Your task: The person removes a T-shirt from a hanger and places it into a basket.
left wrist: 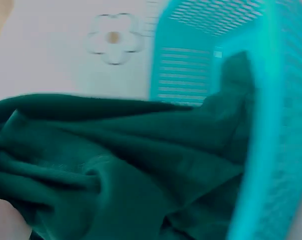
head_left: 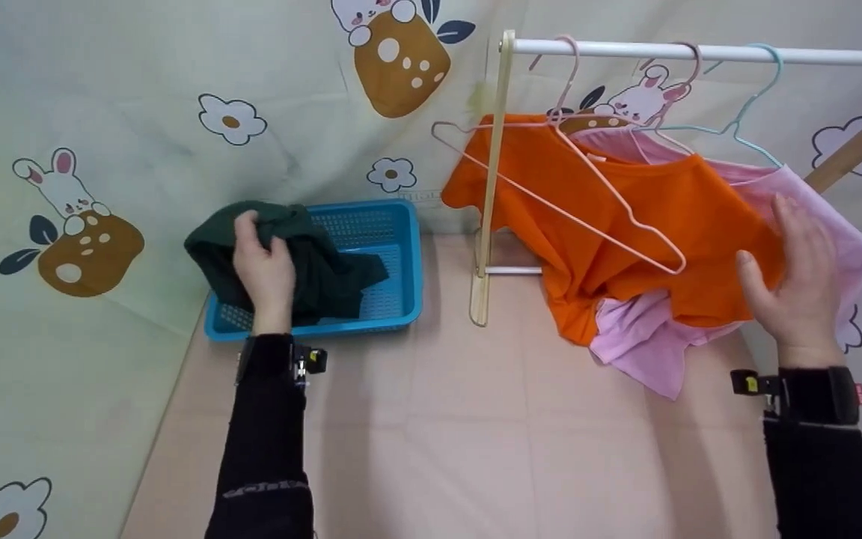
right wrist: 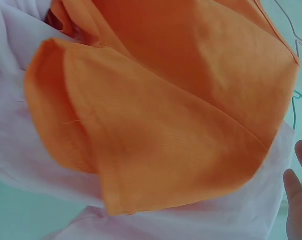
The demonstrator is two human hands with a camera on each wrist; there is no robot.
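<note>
The person's left hand (head_left: 265, 273) grips a bunched dark green cloth garment (head_left: 330, 273) at the left end of a rectangular blue plastic basket (head_left: 417, 269) with perforated sides. Part of the garment lies inside the basket; the rest is gathered up over the left rim, beneath the fingers. In the left wrist view the green folds run from the left edge into the basket.

The person's right hand (head_left: 801, 281) is released, fingers extended and thumb apart, just beside the right side of a bright orange cloth shirt (head_left: 708, 224) and in front of a pale pink cloth garment (head_left: 855, 243). I cannot tell whether it touches either.

Both garments hang from a rack with a white rod (head_left: 625, 50) and a pale wooden upright (head_left: 493, 165). A thin pink hanger (head_left: 597, 174) hangs in front of the orange shirt, and a turquoise hanger (head_left: 756, 95) is farther right on the rod. The basket and rack stand on a pale pinkish surface (head_left: 461, 464), before a pale backdrop (head_left: 154, 45) printed with rabbits and flowers.
</note>
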